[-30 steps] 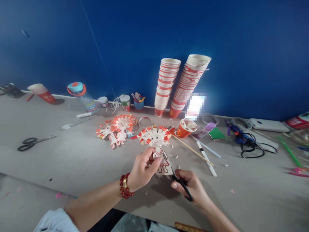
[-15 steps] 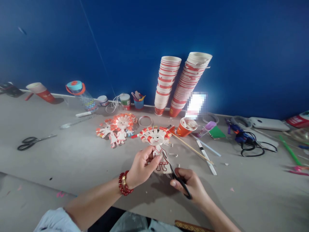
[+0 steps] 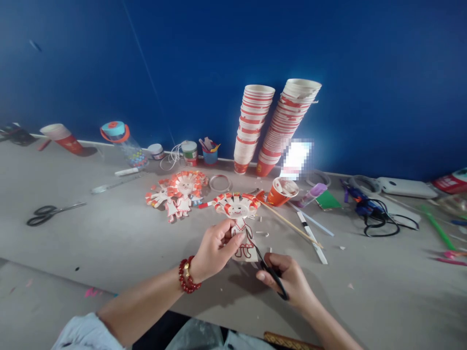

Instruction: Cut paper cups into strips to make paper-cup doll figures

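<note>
Pinched between the thumb and fingers of my left hand [image 3: 217,248] is a paper doll [image 3: 239,210] with a drawn face, curled red-and-white paper strips for hair, and a dress and legs outlined in red. My right hand [image 3: 282,277] is closed around the black handles of a pair of scissors [image 3: 264,262]. The blades lie against the right side of the doll's body, near the dress outline. Uncut white paper still surrounds the legs. Behind my left hand lie several similar paper dolls [image 3: 184,187], partly overlapping.
Two tall stacks of paper cups [image 3: 251,131] lean near the blue wall. An orange cup of scraps [image 3: 282,192] stands before them. To the right lie a marker [image 3: 312,238], a wooden stick [image 3: 290,223] and a blue glue gun [image 3: 367,206]. Other scissors [image 3: 53,212] rest at left.
Very little differs. The doll's head has turned slightly in my left hand, and the scissors stay at its right side with almost no shift.
</note>
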A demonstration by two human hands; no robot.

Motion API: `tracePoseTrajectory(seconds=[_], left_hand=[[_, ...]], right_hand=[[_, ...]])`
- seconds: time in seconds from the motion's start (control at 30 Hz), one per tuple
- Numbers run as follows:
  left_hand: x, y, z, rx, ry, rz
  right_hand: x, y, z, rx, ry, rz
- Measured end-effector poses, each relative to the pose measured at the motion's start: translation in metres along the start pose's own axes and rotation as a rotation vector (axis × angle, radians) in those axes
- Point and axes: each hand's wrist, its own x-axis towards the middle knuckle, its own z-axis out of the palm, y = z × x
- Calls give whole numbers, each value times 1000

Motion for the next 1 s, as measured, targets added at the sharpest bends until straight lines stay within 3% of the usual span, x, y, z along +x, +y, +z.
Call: tracePoseTrajectory(seconds=[0.7, 0.87, 1.0], left_hand=[[1, 3, 0, -11, 1, 7], [1, 2, 0, 13, 17, 12], [3, 0, -2, -8, 101, 33]], right_hand=[[-1, -3, 0, 15, -5, 35], [-1, -7, -1, 118, -92, 65], [-3, -11, -11, 169, -223, 40]])
